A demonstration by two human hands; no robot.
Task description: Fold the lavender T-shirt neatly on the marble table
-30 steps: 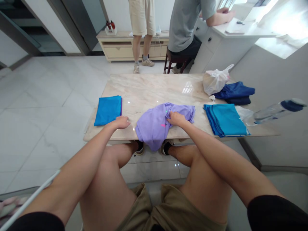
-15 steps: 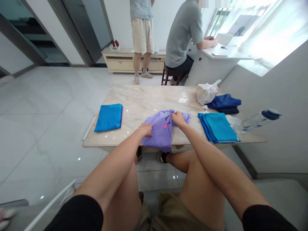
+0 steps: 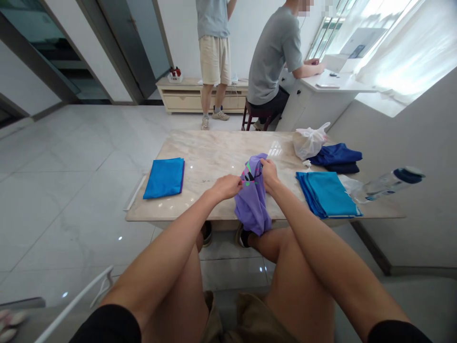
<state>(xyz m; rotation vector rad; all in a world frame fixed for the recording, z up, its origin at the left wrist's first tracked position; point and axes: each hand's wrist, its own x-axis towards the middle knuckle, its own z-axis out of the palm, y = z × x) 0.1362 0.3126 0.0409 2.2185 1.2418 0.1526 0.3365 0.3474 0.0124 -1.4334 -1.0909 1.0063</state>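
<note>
A purple garment (image 3: 253,202) with small pink and green marks hangs bunched over the near edge of the marble table (image 3: 217,152). My left hand (image 3: 227,186) grips its upper left part. My right hand (image 3: 269,173) pinches its top right, close beside the left hand. The cloth is lifted off the tabletop and droops toward my knees.
A folded blue cloth (image 3: 164,177) lies at the table's left. A stack of folded teal cloths (image 3: 326,193) lies at the right, with a dark blue pile (image 3: 338,157), a white plastic bag (image 3: 309,141) and a water bottle (image 3: 389,183). Two persons (image 3: 274,57) are beyond the table.
My left hand moved from the tabletop onto the purple garment. Both hands gathered the spread cloth into a bunch and raised it. The camera tilted up.
</note>
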